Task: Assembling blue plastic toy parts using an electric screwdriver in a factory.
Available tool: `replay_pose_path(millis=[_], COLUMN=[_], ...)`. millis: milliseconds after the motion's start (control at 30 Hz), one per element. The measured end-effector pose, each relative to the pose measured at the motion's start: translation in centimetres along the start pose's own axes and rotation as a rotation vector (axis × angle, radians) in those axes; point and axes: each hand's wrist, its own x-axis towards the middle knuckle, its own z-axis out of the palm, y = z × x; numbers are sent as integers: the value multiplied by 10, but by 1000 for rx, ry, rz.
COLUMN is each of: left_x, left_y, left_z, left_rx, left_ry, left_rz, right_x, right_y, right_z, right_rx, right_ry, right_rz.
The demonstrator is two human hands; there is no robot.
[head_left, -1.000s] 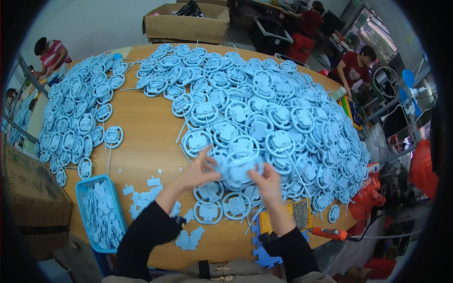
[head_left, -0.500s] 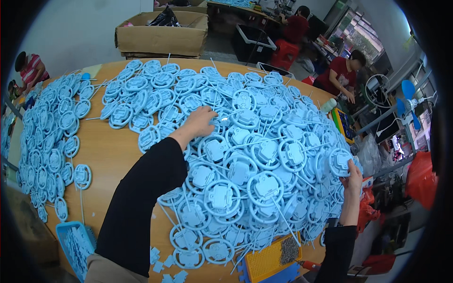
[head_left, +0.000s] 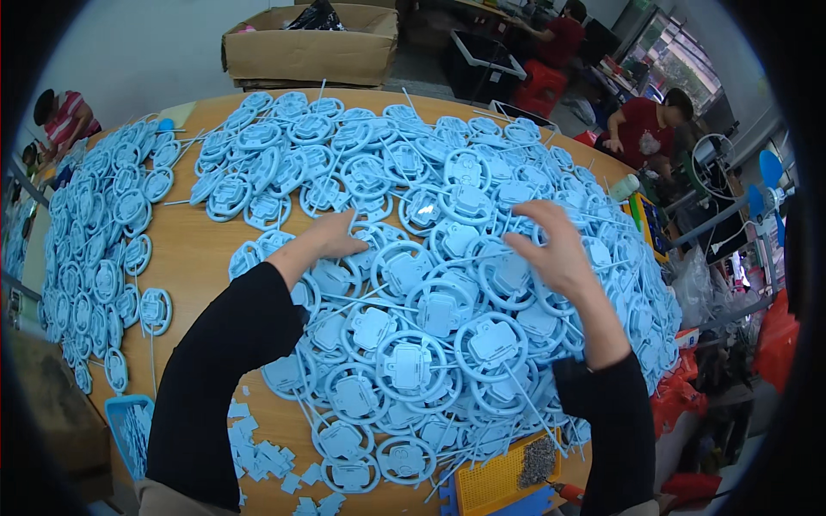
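Note:
A big heap of light-blue plastic ring-shaped parts point(head_left: 409, 365) covers the middle and right of the table. Each has a blocky centre, and thin rods stick out among them. On the heap's left side, my left hand point(head_left: 331, 236) reaches down with thumb and fingers apart, touching the parts, some fingertips hidden. Over the right middle of the heap is my right hand point(head_left: 555, 249), thumb and fingers spread, holding nothing. A single ring-shaped part point(head_left: 156, 311) lies apart on the left, near a second pile point(head_left: 103, 241) of the same parts.
At the near edge stand a yellow basket point(head_left: 495, 482) with small metal pieces and a blue basket point(head_left: 129, 434) of flat pieces. Loose light-blue flat pieces point(head_left: 267, 460) lie between them on the wooden table point(head_left: 194, 249). A cardboard box point(head_left: 310, 56) is beyond; several people work nearby.
My right hand has left the part at the heap's right edge and come inward over the middle. My left hand has moved a little nearer and left. More loose flat pieces show.

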Motion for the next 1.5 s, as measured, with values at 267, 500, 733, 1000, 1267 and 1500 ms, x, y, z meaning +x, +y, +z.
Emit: replay_pose_path(millis=[267, 500, 733, 1000, 1267, 1500], left_x=[-53, -133, -214, -232, -265, -301], left_y=[-28, -49, -28, 34, 46, 67], left_z=[-19, -45, 27, 69, 92, 106], left_rx=[-372, -968, -1271, -1476, -1575, -1365], left_ry=[105, 26, -236, -275, -265, 81], left_rz=[-188, -320, -226, -251, -234, -196], right_x=[49, 47, 76, 75, 62, -2], right_y=[-55, -60, -58, -89, -118, -163], right_z=[153, 150, 211, 238, 241, 171], right_rx=[-243, -403, -318, -370, -6, 143], right_ry=[-596, -792, -582, -453, -532, -501], right_rz=[-38, -56, -11, 38, -154, -155])
